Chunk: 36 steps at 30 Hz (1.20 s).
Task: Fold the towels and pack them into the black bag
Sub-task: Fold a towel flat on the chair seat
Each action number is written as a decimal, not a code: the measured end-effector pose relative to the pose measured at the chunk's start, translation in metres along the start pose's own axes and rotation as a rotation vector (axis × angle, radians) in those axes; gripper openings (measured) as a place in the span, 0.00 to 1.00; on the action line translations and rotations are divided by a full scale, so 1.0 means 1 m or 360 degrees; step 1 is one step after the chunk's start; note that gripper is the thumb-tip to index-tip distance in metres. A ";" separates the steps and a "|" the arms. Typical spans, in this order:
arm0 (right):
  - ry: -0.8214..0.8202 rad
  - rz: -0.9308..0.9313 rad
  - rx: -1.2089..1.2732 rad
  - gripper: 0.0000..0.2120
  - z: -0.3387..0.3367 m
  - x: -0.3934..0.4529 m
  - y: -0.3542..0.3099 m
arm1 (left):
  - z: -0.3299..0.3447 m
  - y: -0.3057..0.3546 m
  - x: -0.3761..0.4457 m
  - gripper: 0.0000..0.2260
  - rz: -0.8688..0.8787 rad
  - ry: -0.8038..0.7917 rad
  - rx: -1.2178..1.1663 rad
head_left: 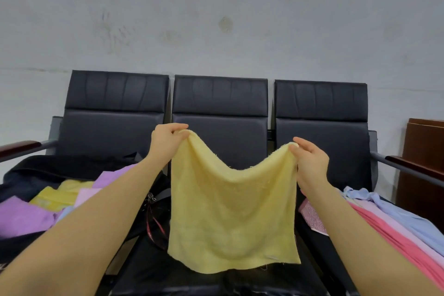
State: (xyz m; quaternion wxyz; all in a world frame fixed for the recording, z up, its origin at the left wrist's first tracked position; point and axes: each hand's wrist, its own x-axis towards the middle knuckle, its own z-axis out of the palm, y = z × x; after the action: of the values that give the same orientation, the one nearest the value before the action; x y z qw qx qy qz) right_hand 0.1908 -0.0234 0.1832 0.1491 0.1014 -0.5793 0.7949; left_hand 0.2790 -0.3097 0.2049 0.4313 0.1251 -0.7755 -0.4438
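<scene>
Left hand (168,140): pinching the upper left corner of the yellow towel (233,209) between thumb and curled fingers; arm reaching forward over the left seat.
Right hand (311,163): pinching the upper right corner of the same towel; thumb lying on top, fingers curling beneath the edge.
Yellow towel: hanging unfolded in the air between both hands, in front of the middle seat; top edge sagging in the centre; lower edge hanging free just above the seat cushion.
Black bag (48,170): lying open on the left seat, behind and beneath the left forearm; its strap and metal clip (151,198) trailing toward the middle seat.
Folded towels (55,202): resting in the bag's opening; purple, yellow and pink pieces showing, overlapping one another.
Unfolded pile (394,223): lying on the right seat beside the right forearm; pink, lilac and light blue cloths lying layered; a speckled pink piece (311,217) lying at its near-left edge.
Bench (219,101): three black padded seats standing joined against a grey wall (216,12); wooden armrests showing at both ends.
Brown cabinet (422,163): standing at the far right, beyond the armrest.
</scene>
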 end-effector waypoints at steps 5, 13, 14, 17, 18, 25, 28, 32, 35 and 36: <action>-0.0012 -0.0134 -0.0505 0.08 -0.004 0.004 0.013 | 0.001 -0.005 -0.005 0.09 0.0034 0.0032 0.0136; -0.0024 -0.0102 -0.0492 0.05 -0.010 0.009 0.028 | 0.005 -0.026 -0.004 0.03 -0.0084 0.0015 0.0316; -0.0007 -0.0063 -0.0428 0.05 -0.011 0.009 0.029 | 0.005 -0.028 -0.004 0.04 -0.0088 0.0023 0.0358; 0.0027 0.0034 -0.0222 0.08 -0.012 0.013 0.031 | 0.006 -0.029 -0.002 0.04 -0.0173 0.0135 0.0163; 0.0030 0.0064 -0.0163 0.10 -0.012 0.015 0.032 | 0.007 -0.028 -0.002 0.04 -0.0247 0.0186 -0.0004; 0.0042 0.0068 0.0115 0.19 -0.007 0.024 0.017 | 0.006 -0.013 0.010 0.14 -0.0449 0.0093 -0.0673; -0.0004 -0.0066 0.0065 0.21 -0.005 0.020 0.002 | 0.006 -0.004 0.017 0.19 -0.0333 -0.0020 -0.0590; 0.0006 -0.0203 0.0107 0.20 -0.004 0.019 -0.019 | 0.007 0.012 0.024 0.17 -0.0219 0.0105 -0.0510; 0.0058 -0.0236 0.0172 0.19 -0.004 0.020 -0.031 | 0.007 0.018 0.025 0.12 -0.0197 0.0322 -0.0519; 0.0071 -0.0248 0.0171 0.19 -0.003 0.021 -0.033 | 0.007 0.018 0.026 0.11 -0.0185 0.0362 -0.0485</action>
State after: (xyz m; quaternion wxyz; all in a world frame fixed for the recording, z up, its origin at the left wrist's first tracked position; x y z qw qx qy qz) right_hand 0.1831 -0.0084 0.2183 0.2177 0.1361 -0.5227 0.8129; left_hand 0.2617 -0.3101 0.2321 0.5036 0.1523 -0.6372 -0.5632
